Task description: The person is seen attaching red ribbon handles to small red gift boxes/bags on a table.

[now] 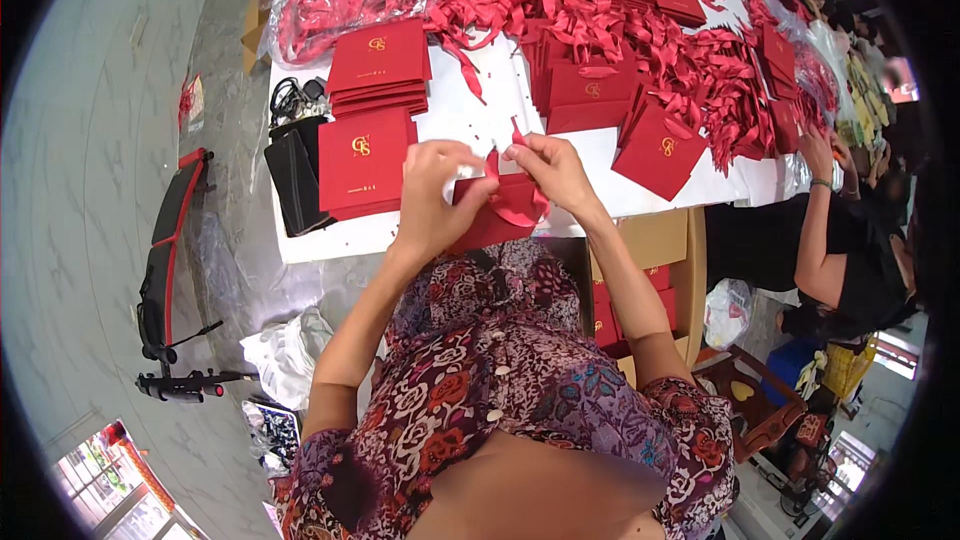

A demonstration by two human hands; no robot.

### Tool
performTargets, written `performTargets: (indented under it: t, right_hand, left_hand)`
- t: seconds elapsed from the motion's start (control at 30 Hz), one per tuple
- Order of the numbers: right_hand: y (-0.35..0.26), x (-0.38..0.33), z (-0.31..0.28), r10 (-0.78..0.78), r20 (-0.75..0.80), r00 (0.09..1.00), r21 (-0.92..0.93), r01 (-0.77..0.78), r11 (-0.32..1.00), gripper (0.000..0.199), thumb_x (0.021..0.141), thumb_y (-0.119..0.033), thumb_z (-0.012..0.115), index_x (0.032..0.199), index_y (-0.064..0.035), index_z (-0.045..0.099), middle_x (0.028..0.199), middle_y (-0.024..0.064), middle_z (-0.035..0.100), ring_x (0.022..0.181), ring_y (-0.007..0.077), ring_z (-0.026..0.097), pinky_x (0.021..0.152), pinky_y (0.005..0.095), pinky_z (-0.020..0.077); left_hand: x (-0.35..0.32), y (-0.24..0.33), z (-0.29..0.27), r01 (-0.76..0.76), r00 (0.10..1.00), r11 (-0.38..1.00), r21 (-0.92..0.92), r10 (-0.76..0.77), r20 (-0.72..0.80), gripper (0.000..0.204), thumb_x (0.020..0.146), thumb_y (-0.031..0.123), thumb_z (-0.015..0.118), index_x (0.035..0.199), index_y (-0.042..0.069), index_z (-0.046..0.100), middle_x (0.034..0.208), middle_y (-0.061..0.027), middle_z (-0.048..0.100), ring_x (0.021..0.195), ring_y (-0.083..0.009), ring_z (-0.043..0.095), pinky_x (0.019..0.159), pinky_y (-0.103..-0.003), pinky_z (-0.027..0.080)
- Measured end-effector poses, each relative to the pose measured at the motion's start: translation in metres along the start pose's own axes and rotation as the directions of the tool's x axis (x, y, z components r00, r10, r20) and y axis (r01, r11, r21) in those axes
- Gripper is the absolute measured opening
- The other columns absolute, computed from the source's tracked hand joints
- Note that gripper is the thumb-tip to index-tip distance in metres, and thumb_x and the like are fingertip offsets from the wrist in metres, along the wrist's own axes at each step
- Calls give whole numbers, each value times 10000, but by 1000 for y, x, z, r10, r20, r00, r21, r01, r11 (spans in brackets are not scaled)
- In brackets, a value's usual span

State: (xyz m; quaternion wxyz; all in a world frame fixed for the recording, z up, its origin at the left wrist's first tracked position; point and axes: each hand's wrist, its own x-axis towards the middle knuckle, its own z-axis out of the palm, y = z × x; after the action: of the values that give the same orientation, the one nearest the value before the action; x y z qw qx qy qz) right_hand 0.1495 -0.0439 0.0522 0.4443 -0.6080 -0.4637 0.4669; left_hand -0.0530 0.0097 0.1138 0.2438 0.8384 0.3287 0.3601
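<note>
At the centre of the frame, by the white worktop's (372,238) lower edge, sits a flat red card folder (482,228), long axis unclear behind the half-curled left hand (437,198), whose grip I cannot tell. The right hand (552,172) pinches a narrow red fabric ribbon (516,128), its tip pointing frame-top.

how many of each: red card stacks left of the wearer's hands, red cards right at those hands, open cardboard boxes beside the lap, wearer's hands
Gold-stamped red card stacks: 2 (rear stack, front stack)
Red card at the hands: 1
Open cardboard box: 1
Wearer's hands: 2 (left hand, right hand)
Total: 6
</note>
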Motion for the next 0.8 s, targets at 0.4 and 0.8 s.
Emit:
performTargets:
  t: [0.4,0.8]
  right_hand:
    - [-15,-36,26,-397,-106,912,-550,278,787,183,908,-209,654,859,-34,680,775,147,627,714,351,635,622,437,489]
    - [-20,-42,33,-345,-7,938,-569,280,773,199,894,-208,678,915,-11,701,793,129,627,722,298,649,648,396,509]
  left_hand:
    - [-36,-38,39,561,827,669,-487,-438,352,213,944,181,650,985,-9,737,747,-32,708,670,-48,605,600,-240,480]
    - [-39,-25,37,555,830,640,-530,-465,307,210,949,144,653,1008,-43,726,726,13,667,620,-15,542,550,-180,411]
